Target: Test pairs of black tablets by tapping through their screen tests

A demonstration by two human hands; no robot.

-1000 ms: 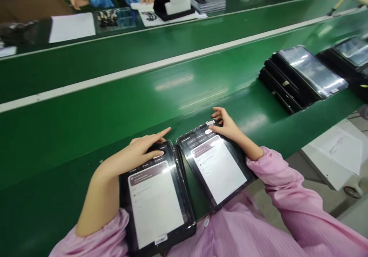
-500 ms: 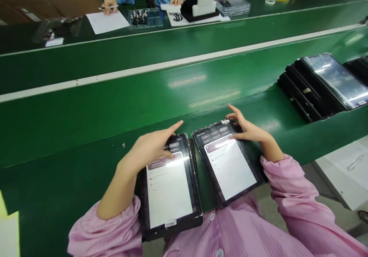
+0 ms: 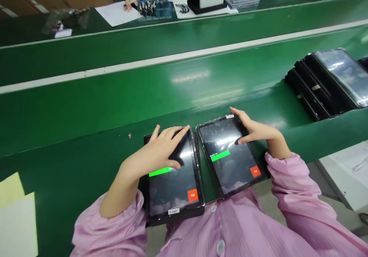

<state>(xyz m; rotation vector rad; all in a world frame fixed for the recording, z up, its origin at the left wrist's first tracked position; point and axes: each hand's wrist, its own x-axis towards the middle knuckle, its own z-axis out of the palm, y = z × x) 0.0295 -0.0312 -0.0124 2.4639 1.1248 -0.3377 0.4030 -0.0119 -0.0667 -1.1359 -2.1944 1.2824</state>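
Note:
Two black tablets lie side by side at the bench's near edge. Over the upper part of the left tablet (image 3: pixel 175 190) is my left hand (image 3: pixel 156 151), its fingers spread and the thumb above the screen. My right hand (image 3: pixel 254 130) is at the upper right edge of the right tablet (image 3: pixel 230 169), fingers apart, thumb over the glass. Both screens are dark, each with a green bar and a red "Fail" box. The left tablet rests on another dark device that shows beneath its edge. Whether the fingertips touch the glass I cannot tell.
A stack of black tablets (image 3: pixel 324 86) leans at the right. Yellowish paper sheets (image 3: pixel 17 218) lie at the lower left. Across the green divider, a person in blue sleeves has a hand (image 3: pixel 130 2) by a white sheet (image 3: pixel 117 13), near a parts tray (image 3: pixel 155 9).
Both screens switched from a light page to dark with a green bar and a red box. My left fingers spread out over the tablet's top. The view shifted slightly.

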